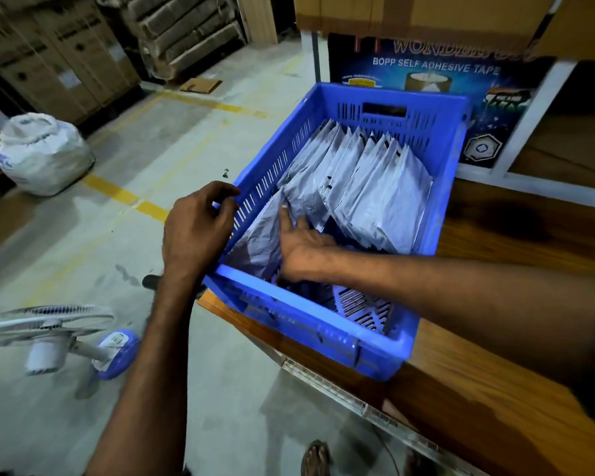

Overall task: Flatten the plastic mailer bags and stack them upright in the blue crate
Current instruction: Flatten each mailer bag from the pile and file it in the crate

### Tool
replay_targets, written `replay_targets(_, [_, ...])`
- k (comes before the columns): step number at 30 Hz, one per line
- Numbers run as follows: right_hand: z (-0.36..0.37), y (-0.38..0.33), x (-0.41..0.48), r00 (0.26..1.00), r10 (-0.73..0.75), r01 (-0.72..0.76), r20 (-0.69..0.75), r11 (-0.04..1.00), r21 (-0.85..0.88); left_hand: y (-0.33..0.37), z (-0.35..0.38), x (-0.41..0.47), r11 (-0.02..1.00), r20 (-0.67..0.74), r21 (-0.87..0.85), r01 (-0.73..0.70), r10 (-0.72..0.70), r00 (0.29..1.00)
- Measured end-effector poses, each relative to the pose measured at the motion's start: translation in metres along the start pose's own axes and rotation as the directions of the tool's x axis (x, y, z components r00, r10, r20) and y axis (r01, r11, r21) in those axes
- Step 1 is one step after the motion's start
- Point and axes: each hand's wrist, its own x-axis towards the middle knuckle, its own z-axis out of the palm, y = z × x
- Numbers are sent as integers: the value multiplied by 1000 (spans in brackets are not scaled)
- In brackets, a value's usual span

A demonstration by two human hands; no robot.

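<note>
The blue crate (299, 324) sat right at the left edge of the wooden bench (478, 372), close to its near corner. A lot of the job looked done. Many grey mailer bags (375, 187) stood on their edges in a row, from the far wall of the crate back toward the middle, each one leaning on the next. One more bag (258, 242) lay tilted against the left wall of the crate, and it looked wrinkled and not quite flat. The right hand (303, 245) was inside the crate with its fingers straight, pressing on that bag. The left hand (196, 228) was at the left rim of the crate with its fingers curled over the rim, as if to hold the crate in place. The near part of the crate floor was bare, so there was room for more bags. No loose bags showed on the bench or on the floor, so it was hard to say how many were left. This tilted bag seemed to need smoothing and standing up beside the others.
</note>
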Motion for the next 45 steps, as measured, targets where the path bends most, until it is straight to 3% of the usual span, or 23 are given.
replay_targets(2, [-13, 10, -26, 999, -38, 37, -22, 997, -72, 3, -4, -5, 1000, -37, -19, -2, 2, 999])
replay_targets(4, [-23, 23, -53, 988, -87, 73, -131, 992, -108, 8, -6, -15, 999, -72, -39, 1, -4, 997])
replay_targets(9, [-28, 50, -117, 917, -97, 62, -388, 993, -104, 34, 5, -67, 988, -13, -95, -118, 117, 993])
replay_targets(12, [-11, 66, -153, 825, -62, 35, -561, 998, -60, 57, 11, -96, 969, -13, -120, -215, 215, 977])
replay_targets(15, [19, 83, -187, 674, 61, 55, -737, 990, 132, 82, 16, -122, 945, -17, -157, -286, 287, 958])
replay_targets(19, [56, 110, -237, 588, 199, 80, -784, 950, 301, 121, 24, -173, 887, -74, -297, -354, 348, 934])
replay_targets(26, [103, 199, -324, 691, 327, -37, -645, 906, 421, 195, 71, -271, 800, -123, -364, -476, 466, 876])
replay_targets(32, [128, 322, -380, 756, 404, -210, -515, 895, 394, 256, 150, -343, 855, 229, -376, -357, 460, 858])
replay_targets(34, [127, 367, -382, 732, 444, -262, -517, 884, 388, 262, 183, -350, 858, 363, -407, -314, 467, 807])
replay_targets(38, [110, 445, -368, 698, 488, -390, -524, 873, 293, 266, 241, -349, 852, 557, -203, -483, 506, 659])
replay_targets(42, [98, 480, -346, 700, 540, -467, -468, 841, 272, 267, 263, -338, 843, 607, -47, -535, 450, 655])
replay_targets(45, [100, 477, -334, 745, 471, -443, -472, 879, 178, 266, 267, -337, 839, 582, -30, -544, 457, 673])
